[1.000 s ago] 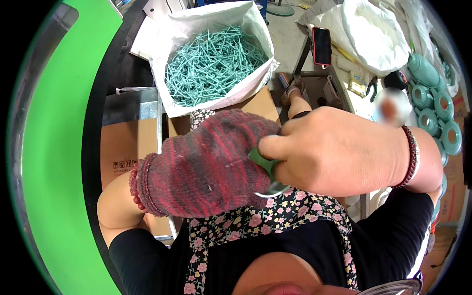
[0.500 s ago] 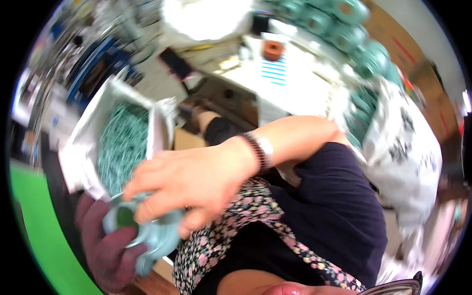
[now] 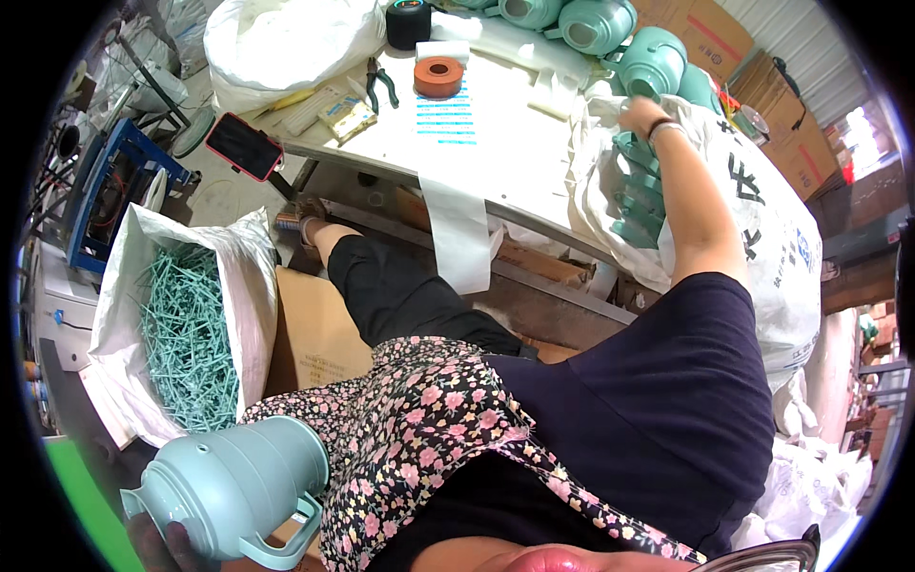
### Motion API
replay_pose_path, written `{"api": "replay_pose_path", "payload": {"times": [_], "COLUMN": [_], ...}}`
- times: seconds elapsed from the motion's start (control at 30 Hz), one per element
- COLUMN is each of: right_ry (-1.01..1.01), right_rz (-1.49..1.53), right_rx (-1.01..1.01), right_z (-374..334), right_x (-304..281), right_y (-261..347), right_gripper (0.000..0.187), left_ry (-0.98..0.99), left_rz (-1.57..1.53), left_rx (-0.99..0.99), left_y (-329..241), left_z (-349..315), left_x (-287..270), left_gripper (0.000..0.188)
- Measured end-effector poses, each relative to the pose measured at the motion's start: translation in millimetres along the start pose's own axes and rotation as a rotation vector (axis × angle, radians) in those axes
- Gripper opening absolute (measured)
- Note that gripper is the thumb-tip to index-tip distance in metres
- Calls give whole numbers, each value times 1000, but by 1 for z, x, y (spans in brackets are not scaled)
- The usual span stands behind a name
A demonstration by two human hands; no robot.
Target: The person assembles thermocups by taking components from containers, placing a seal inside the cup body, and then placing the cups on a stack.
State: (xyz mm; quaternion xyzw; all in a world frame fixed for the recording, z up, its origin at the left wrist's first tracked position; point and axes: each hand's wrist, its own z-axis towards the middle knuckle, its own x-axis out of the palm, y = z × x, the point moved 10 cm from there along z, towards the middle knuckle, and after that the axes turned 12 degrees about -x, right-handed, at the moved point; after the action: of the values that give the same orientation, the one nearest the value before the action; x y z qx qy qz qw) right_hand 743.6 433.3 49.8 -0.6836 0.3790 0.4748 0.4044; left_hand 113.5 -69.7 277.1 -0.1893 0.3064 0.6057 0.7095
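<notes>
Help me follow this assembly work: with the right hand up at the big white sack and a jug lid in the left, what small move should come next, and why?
Probably close the right hand on one teal part in the white sack and draw it out. That hand is already at the sack's mouth with parts stacked just below, while the left hand holds a teal jug lid by the lap.

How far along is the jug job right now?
Done: finished-looking teal jugs line the table's far edge. In hand: the left hand, barely visible, holds a teal jug low; the right hand reaches into a white sack of teal parts. Left: plenty of teal rods remain bagged.
</notes>
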Motion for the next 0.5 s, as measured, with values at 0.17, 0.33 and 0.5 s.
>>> {"api": "replay_pose_path", "payload": {"times": [0.17, 0.33, 0.5], "right_ry": [307, -287, -1292], "right_rz": [192, -161, 245], "right_rx": [234, 88, -490], "right_z": [-25, 4, -43], "right_x": [57, -85, -234], "right_y": [23, 107, 275], "right_gripper": [34, 22, 31], "left_ry": [179, -219, -26], "left_rz": [-24, 93, -135], "left_rx": [-363, -620, -564], "left_y": [22, 58, 29], "left_z": [16, -55, -49], "left_x": [18, -8, -43], "left_gripper": [19, 23, 28]}}
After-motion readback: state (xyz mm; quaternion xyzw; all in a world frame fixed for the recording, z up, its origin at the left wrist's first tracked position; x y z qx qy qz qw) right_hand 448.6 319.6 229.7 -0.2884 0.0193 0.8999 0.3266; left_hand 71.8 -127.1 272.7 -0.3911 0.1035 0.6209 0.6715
